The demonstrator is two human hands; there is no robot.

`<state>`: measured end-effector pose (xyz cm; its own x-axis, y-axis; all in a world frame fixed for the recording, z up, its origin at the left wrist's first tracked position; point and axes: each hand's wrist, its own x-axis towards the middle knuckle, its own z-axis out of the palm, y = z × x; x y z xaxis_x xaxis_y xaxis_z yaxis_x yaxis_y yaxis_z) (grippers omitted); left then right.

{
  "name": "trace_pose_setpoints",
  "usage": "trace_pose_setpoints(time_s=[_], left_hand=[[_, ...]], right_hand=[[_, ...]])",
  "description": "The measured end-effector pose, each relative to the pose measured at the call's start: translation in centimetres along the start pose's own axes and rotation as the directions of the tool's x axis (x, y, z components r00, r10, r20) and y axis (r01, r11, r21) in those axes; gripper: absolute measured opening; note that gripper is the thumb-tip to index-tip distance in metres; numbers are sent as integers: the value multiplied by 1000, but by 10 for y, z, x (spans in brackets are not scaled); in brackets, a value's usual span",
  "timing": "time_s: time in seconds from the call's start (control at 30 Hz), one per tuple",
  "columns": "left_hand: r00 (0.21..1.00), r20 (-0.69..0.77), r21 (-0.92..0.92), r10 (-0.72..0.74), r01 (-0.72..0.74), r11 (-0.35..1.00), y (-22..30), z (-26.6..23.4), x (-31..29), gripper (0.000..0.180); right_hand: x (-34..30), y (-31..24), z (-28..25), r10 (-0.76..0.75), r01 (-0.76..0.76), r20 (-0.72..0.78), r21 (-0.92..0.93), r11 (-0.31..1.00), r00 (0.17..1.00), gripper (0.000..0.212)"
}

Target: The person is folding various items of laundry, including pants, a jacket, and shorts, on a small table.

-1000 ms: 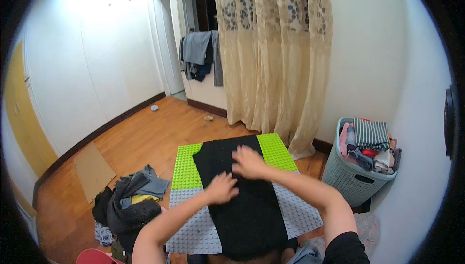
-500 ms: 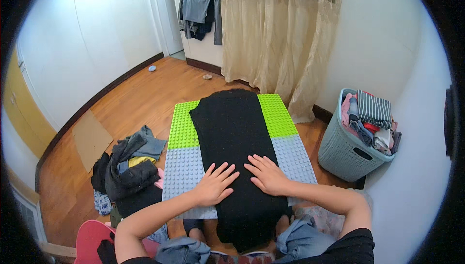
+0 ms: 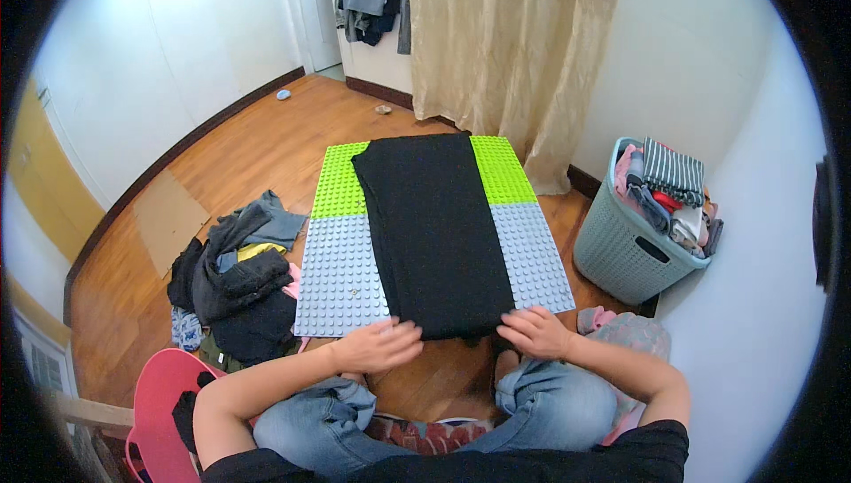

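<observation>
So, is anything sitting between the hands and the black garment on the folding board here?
Nothing visible. The left hand and right hand rest at the near edge of the black garment, which lies flat on the studded folding board. The clothes pile and laundry basket sit off to the sides.
</observation>
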<state>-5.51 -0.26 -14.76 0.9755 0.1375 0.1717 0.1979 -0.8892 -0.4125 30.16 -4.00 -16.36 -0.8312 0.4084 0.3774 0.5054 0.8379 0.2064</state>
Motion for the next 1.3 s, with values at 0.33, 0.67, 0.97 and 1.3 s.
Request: trace_pose_setpoints(time_s=[0.33,0.67,0.97,1.3], left_hand=[[396,912,-371,-109,908,197,27,49,-14,90],[608,784,-372,128,624,-687,36,-36,26,73],[634,771,-4,60,99,-995,47,-108,31,46],[625,734,-196,-265,-180,-964,124,-142,42,42]], right_hand=[[-4,-9,53,227,-831,886,253,495,404,87],[59,-54,-39,-123,-809,890,332,-485,439,74],[92,-59,-164,337,-211,675,593,-777,656,52],[129,-98,-212,510,-70,502,758,-649,698,29]])
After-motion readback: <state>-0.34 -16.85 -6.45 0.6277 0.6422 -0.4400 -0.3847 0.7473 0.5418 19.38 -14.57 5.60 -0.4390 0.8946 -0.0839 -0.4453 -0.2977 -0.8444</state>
